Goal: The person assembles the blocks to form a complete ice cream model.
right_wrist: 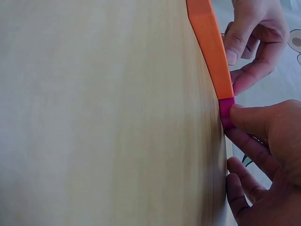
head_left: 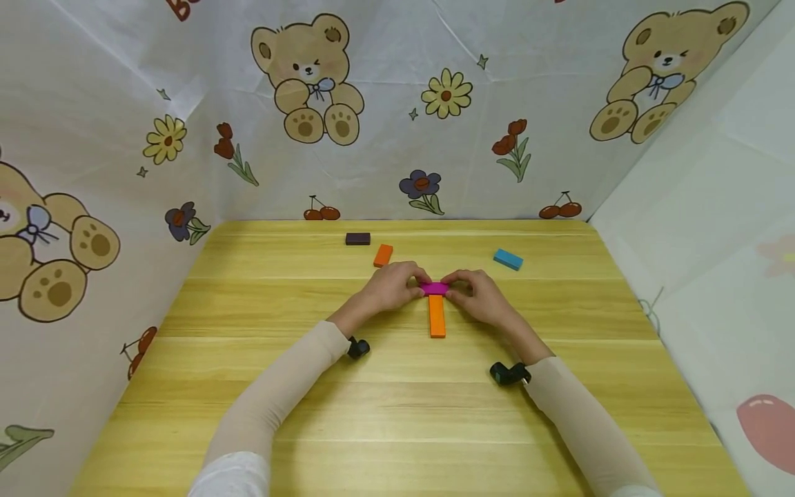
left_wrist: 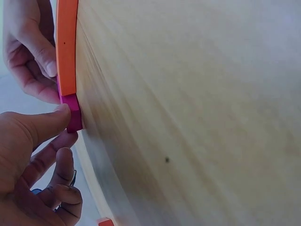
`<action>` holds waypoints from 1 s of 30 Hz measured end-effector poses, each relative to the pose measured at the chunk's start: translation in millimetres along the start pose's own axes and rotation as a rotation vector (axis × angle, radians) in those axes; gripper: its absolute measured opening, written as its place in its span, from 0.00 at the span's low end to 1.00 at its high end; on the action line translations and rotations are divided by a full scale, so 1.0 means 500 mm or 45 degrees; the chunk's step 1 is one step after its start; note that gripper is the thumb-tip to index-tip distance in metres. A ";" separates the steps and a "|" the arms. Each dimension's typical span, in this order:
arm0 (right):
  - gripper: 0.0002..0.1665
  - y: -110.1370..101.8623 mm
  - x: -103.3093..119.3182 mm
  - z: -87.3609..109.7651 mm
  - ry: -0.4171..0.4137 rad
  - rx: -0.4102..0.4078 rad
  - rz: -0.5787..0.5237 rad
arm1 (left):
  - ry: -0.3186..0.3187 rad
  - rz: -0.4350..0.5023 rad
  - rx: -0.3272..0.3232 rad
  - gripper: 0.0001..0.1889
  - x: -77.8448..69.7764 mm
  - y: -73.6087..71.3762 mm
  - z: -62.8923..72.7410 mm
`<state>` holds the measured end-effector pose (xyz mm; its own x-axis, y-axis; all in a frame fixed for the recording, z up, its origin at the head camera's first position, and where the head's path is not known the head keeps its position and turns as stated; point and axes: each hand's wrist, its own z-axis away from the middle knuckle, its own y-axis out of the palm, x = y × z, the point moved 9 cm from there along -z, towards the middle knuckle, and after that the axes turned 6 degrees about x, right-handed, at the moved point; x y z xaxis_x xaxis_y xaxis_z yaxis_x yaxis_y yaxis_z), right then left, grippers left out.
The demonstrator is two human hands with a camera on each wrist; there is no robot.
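A magenta block (head_left: pixel 435 288) lies crosswise at the far end of a long orange block (head_left: pixel 437 317), the two forming a T on the table. My left hand (head_left: pixel 395 284) pinches the magenta block's left end between thumb and fingers. At the right end, my right hand (head_left: pixel 478 295) pinches the same block. In the left wrist view the left thumb presses on the near face of the magenta block (left_wrist: pixel 74 113), its fingers behind. From the right wrist, the orange block (right_wrist: pixel 211 52) butts against the magenta block (right_wrist: pixel 226 112), partly covered by the right thumb.
Behind the left hand lie a short orange block (head_left: pixel 383 255) and a dark block (head_left: pixel 357 239). A blue block (head_left: pixel 508 259) sits beyond the right hand. The wooden table (head_left: pixel 397 414) meets a bear-printed cloth (head_left: pixel 385 159) at the back, with cloth on both sides.
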<state>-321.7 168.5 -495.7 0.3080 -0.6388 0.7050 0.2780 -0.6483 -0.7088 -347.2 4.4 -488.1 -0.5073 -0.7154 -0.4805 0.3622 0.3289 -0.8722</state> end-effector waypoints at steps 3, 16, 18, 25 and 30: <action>0.15 0.002 0.003 0.001 -0.007 0.003 0.013 | 0.002 -0.005 0.009 0.13 0.000 0.001 0.002; 0.35 0.018 0.043 0.036 -0.083 0.097 0.332 | 0.035 -0.013 -0.027 0.13 0.000 0.003 -0.001; 0.38 0.023 0.052 0.047 -0.090 0.115 0.379 | 0.032 -0.006 -0.024 0.13 -0.002 0.002 0.000; 0.41 0.034 0.070 0.070 -0.089 0.144 0.415 | 0.017 0.005 -0.016 0.13 -0.002 0.000 0.004; 0.40 0.037 0.064 0.073 -0.086 0.131 0.417 | 0.038 0.036 -0.014 0.13 0.001 0.002 0.005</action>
<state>-273.4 151.2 -487.0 0.4545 -0.7748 0.4395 0.2439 -0.3663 -0.8980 -345.0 2.7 -489.2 -0.5203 -0.6871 -0.5072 0.3681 0.3555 -0.8592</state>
